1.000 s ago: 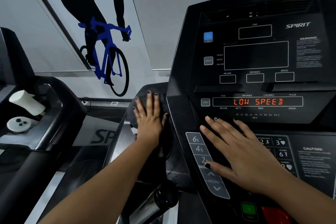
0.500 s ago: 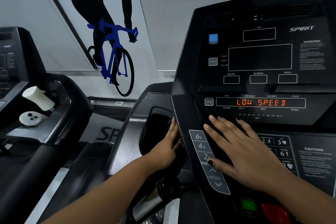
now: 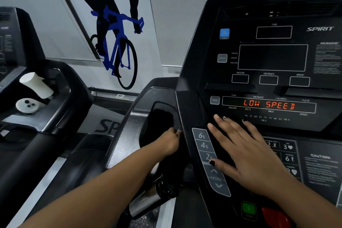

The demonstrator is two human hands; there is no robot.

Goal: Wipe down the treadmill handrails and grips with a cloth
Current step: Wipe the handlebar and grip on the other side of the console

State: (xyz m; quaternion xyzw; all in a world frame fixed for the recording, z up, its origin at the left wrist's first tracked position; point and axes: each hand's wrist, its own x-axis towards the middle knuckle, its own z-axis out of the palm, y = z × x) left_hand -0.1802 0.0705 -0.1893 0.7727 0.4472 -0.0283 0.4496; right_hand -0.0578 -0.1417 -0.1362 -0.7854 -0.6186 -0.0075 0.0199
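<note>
My left hand sits at the lower right edge of the treadmill's cup pocket, against the console's left side. Its fingers bend downward and their tips are hidden. A dark mass lies under that hand; I cannot tell whether it is a black cloth. My right hand rests flat with spread fingers on the console beside the grey incline keys. The silver handrail grip with its black cap shows below my left forearm. The display reads LOW SPEED.
A second treadmill stands at the left with a white bottle and a white round object in its tray. A green button and a red one sit at the console's lower edge. A cyclist poster hangs on the wall.
My left hand, flat over the cup pocket a second ago, has slid down and right to the pocket's lower edge with fingers bent. My right hand has stayed put.
</note>
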